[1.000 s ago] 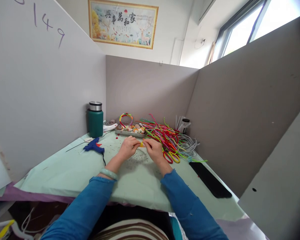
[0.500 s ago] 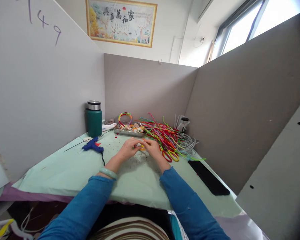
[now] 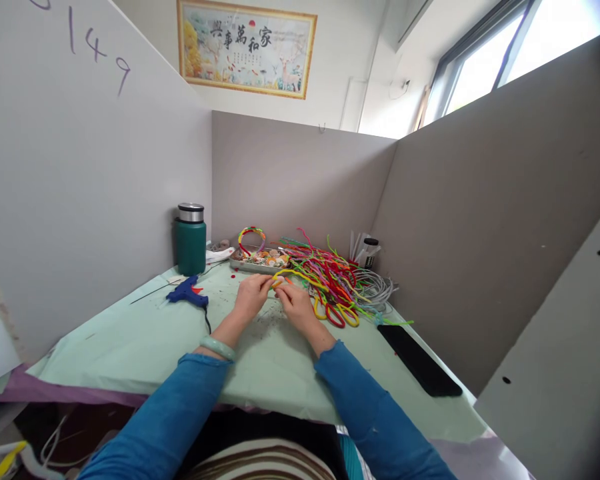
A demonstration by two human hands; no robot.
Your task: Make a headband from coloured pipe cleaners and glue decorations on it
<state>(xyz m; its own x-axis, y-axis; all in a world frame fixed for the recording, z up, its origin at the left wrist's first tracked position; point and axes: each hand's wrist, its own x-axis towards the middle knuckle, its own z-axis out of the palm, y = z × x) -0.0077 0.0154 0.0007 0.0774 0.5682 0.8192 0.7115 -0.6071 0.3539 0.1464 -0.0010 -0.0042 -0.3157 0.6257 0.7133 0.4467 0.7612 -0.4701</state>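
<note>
Both my hands meet over the middle of the pale green table cover (image 3: 130, 347). My left hand (image 3: 251, 297) and my right hand (image 3: 294, 305) pinch a yellow pipe cleaner (image 3: 300, 275) between their fingertips; it runs up and right from them into the heap of coloured pipe cleaners (image 3: 333, 277). A pale green bangle (image 3: 218, 347) sits on my left wrist. Both arms wear blue sleeves.
A blue glue gun (image 3: 187, 293) lies left of my hands, its cord trailing toward me. A green flask (image 3: 191, 240) stands at the back left, a metal tray (image 3: 260, 262) of small pieces behind my hands, a white cable coil (image 3: 377, 285) and a black phone (image 3: 420, 360) at right. Grey partitions wall in three sides.
My hands have shifted slightly left and the yellow pipe cleaner now stretches out longer from my fingers toward the heap.
</note>
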